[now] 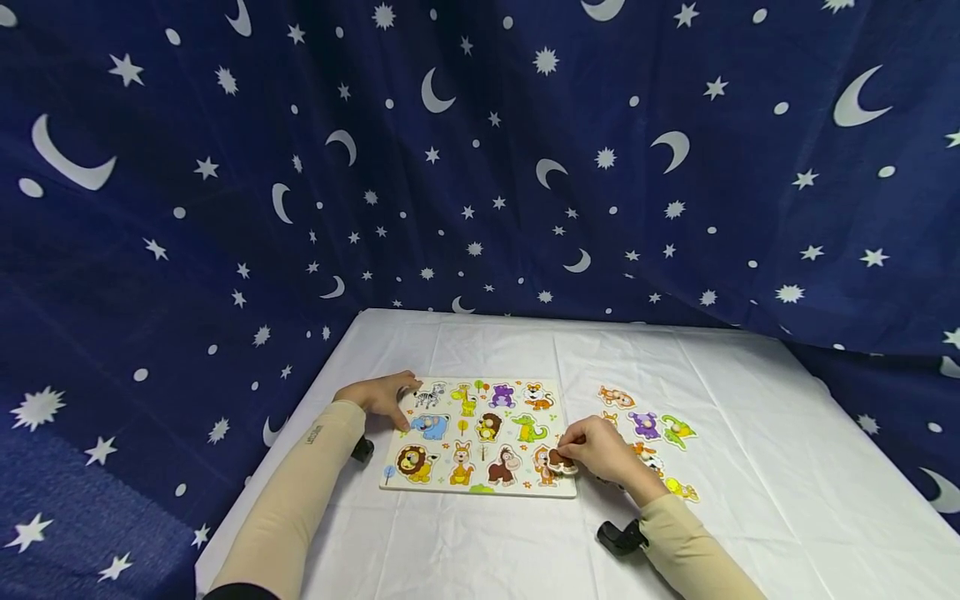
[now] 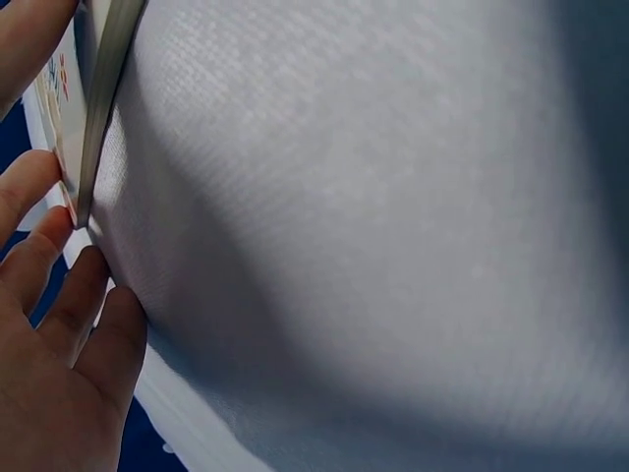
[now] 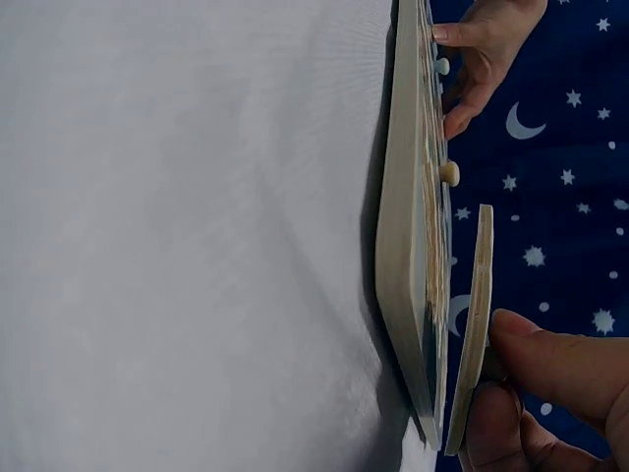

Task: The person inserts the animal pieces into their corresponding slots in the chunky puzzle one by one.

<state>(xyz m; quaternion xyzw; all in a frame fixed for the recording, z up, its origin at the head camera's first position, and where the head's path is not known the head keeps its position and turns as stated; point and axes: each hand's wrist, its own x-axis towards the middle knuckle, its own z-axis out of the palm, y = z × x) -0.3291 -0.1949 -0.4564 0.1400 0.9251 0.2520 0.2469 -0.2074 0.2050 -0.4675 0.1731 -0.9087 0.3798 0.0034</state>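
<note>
A white wooden puzzle board [image 1: 442, 482] with animal pictures lies flat on the table. At its left edge is my left hand [image 1: 381, 395], fingers spread; in the left wrist view the fingertips [image 2: 47, 224] touch the board's edge. Over the board's lower right corner, my right hand [image 1: 602, 451] pinches a brown puzzle piece [image 1: 561, 463], probably the gorilla, by its knob. The right wrist view shows this piece [image 3: 476, 320] edge-on, tilted and just above the board [image 3: 398, 251]. Small knobs [image 3: 449, 174] stand up from the board.
Right of the board lie several loose animal pieces, among them a purple one [image 1: 645, 426], a green crocodile [image 1: 678, 431], an orange one [image 1: 617, 397] and a yellow one [image 1: 681, 489]. White cloth [image 1: 480, 546] covers the table. A dark blue star-patterned curtain [image 1: 480, 167] hangs behind.
</note>
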